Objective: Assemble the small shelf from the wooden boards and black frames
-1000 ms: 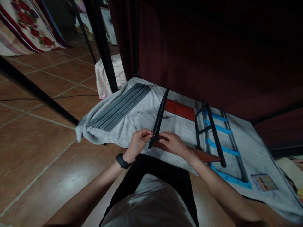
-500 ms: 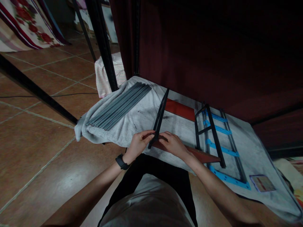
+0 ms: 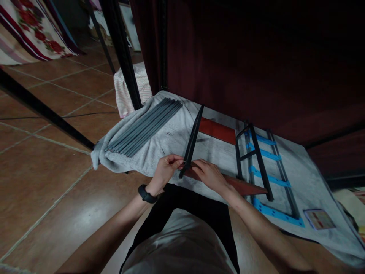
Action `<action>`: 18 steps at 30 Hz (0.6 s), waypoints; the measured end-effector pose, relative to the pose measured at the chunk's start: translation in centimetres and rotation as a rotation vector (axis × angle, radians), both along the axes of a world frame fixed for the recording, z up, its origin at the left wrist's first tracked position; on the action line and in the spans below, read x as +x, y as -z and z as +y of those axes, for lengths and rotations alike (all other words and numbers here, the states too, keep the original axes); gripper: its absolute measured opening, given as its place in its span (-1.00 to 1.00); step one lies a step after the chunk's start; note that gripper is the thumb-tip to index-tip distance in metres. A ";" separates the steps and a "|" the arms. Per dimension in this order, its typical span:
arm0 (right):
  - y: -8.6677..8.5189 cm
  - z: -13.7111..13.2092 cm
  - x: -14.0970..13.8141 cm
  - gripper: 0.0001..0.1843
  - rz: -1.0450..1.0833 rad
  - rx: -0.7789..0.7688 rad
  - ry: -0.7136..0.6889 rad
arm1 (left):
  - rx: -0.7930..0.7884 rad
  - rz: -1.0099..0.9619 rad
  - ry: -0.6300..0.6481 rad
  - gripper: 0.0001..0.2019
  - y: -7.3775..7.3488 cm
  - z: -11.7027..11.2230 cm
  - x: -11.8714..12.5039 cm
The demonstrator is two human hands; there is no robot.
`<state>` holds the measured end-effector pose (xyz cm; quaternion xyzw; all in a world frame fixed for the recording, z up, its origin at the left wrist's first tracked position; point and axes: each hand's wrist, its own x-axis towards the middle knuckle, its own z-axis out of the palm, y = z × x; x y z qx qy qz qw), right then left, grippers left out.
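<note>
My left hand (image 3: 167,168), a dark band on its wrist, pinches at the near end of a black metal side frame (image 3: 194,135). Whatever sits between its fingertips is too small to name. On the frame's other side, my right hand (image 3: 210,174) curls its fingers over a reddish-brown board (image 3: 242,185) where board and frame meet. That board runs right to a second black side frame (image 3: 259,169). Farther back, an orange-red panel (image 3: 218,130) spans between the two frames.
Several grey tubes (image 3: 145,127) lie side by side on the grey blanket (image 3: 176,142). Small metal pieces rest near them. Right of the frames are dark rails with blue strips (image 3: 270,180) and a small flat packet (image 3: 319,219). Black posts (image 3: 121,49) rise at left.
My left hand has shifted slightly at the frame's near end, its fingers still pinched. My right hand keeps its place on the board. The view has tilted slightly.
</note>
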<state>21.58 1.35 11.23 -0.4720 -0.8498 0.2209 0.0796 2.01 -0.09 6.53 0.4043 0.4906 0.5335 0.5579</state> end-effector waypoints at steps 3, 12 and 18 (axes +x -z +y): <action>-0.1 0.2 0.0 -0.70 0.005 -0.014 -0.034 | 0.032 -0.007 0.039 -0.69 0.0 0.0 -0.2; -0.2 1.1 0.3 -0.72 0.033 -0.025 -0.089 | 0.010 0.019 -0.008 -0.66 0.1 0.0 0.0; 0.1 1.6 0.6 -0.72 0.071 -0.051 -0.114 | 0.201 0.229 0.016 -0.78 0.5 0.2 -0.3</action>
